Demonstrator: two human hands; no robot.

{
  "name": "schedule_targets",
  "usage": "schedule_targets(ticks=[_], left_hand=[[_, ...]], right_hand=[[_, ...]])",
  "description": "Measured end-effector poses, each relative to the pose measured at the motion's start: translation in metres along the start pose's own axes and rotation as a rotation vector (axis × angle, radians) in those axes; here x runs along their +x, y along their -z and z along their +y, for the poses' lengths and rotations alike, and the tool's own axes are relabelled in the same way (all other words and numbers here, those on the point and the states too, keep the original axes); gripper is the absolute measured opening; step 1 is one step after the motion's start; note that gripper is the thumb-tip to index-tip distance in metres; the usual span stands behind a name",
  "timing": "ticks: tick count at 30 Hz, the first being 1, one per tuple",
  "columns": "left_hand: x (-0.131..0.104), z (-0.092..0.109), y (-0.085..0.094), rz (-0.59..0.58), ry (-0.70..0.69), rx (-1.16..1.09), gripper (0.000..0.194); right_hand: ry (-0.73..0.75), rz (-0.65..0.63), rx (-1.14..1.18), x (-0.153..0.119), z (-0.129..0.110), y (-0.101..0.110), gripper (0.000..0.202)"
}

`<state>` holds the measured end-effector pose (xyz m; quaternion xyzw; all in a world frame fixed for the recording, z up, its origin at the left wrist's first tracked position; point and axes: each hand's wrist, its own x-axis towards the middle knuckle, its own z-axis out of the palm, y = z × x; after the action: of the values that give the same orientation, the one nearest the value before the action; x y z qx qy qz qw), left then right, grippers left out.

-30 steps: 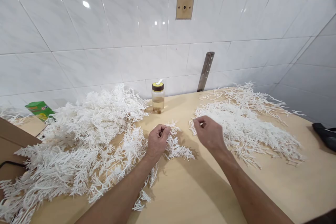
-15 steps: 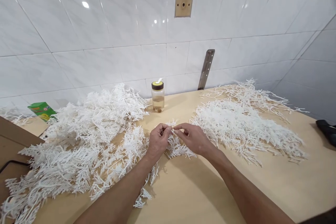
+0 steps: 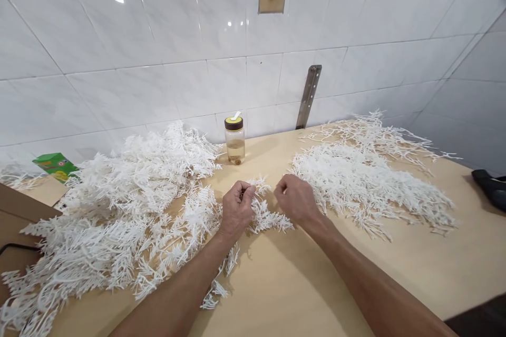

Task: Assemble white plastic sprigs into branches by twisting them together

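White branched plastic-like sprigs lie in a large heap [image 3: 130, 216] on the left and in a flatter pile [image 3: 367, 181] on the right. Between them, my left hand [image 3: 237, 208] is closed in a pinch, with a white sprig [image 3: 269, 216] showing beside and behind its fingers. What sits between the fingertips is too small to make out. My right hand [image 3: 296, 197] is curled closed, apart from the left, near the left edge of the right pile; its fingertips are hidden.
A jar [image 3: 235, 142] with a yellow-and-black lid stands near the tiled wall. Beyond it, a metal bracket [image 3: 309, 97] leans there. A green box [image 3: 57, 167] is far left, a black object [image 3: 490, 189] far right.
My right hand has drawn away from my left hand toward the right, its fingers more curled. The left hand has stayed nearly in place. The view has tilted slightly down.
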<state>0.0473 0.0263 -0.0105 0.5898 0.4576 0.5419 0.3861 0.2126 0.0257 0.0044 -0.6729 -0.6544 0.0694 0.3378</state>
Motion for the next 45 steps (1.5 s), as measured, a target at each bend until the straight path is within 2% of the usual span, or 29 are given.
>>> schedule_targets(ticks=[5,7,8,9,10,13,14,16,18,21,23,24,27,29,33,38,40,42,45], left_hand=[[0.002,0.003,0.000,-0.028,0.098,-0.130,0.034],[0.003,0.002,-0.001,-0.018,0.124,-0.153,0.035],[0.004,0.002,-0.001,-0.021,0.144,-0.158,0.036],[0.004,0.002,-0.001,-0.028,0.153,-0.158,0.037],[0.005,0.002,-0.001,-0.032,0.143,-0.154,0.036],[0.006,0.000,-0.001,-0.034,0.034,-0.150,0.029],[0.007,-0.001,-0.001,-0.042,0.004,-0.155,0.027],[0.008,-0.004,-0.001,-0.072,-0.023,-0.153,0.025],[0.009,-0.005,-0.002,-0.093,-0.046,-0.131,0.026],[0.009,-0.005,-0.002,-0.066,-0.003,-0.119,0.042],[0.009,-0.005,-0.002,-0.012,0.068,-0.123,0.057],[0.009,-0.004,-0.001,0.025,0.096,-0.115,0.059],[0.009,-0.003,0.000,0.139,0.100,-0.043,0.042],[0.009,-0.002,0.001,0.187,0.079,-0.010,0.042],[0.007,0.002,0.001,0.180,0.100,-0.022,0.044],[0.006,0.007,0.000,0.088,0.150,-0.137,0.039],[0.006,0.008,0.000,0.085,0.164,-0.182,0.036],[0.007,0.008,0.000,0.129,0.160,-0.199,0.036],[0.006,0.009,0.000,0.239,0.055,-0.117,0.032]], right_hand=[[-0.126,0.345,-0.019,0.020,0.049,0.035,0.009],[-0.138,0.441,0.021,0.022,0.053,0.045,0.019],[-0.136,0.422,0.063,0.020,0.050,0.046,0.023],[-0.125,0.345,0.123,0.017,0.043,0.045,0.025],[-0.103,0.216,0.198,0.013,0.034,0.042,0.026],[0.046,-0.283,0.451,-0.001,0.003,0.026,0.028],[0.075,-0.368,0.531,-0.005,-0.006,0.020,0.030],[0.059,-0.467,0.692,-0.010,-0.016,0.012,0.032],[-0.017,-0.531,0.835,-0.011,-0.018,0.008,0.029],[-0.127,-0.607,0.991,-0.011,-0.015,0.006,0.024],[-0.184,-0.614,1.077,-0.011,-0.014,0.004,0.026],[-0.206,-0.611,1.118,-0.012,-0.014,0.002,0.027],[-0.226,-0.598,1.210,-0.013,-0.015,-0.003,0.030],[-0.215,-0.578,1.219,-0.014,-0.015,-0.006,0.031],[-0.193,-0.504,1.138,-0.015,-0.016,-0.011,0.036],[-0.263,-0.374,1.059,-0.015,-0.016,-0.013,0.036],[-0.272,-0.342,1.070,-0.014,-0.017,-0.012,0.036],[-0.276,-0.311,1.077,-0.014,-0.018,-0.012,0.036],[-0.288,-0.250,1.038,-0.014,-0.018,-0.015,0.037]])
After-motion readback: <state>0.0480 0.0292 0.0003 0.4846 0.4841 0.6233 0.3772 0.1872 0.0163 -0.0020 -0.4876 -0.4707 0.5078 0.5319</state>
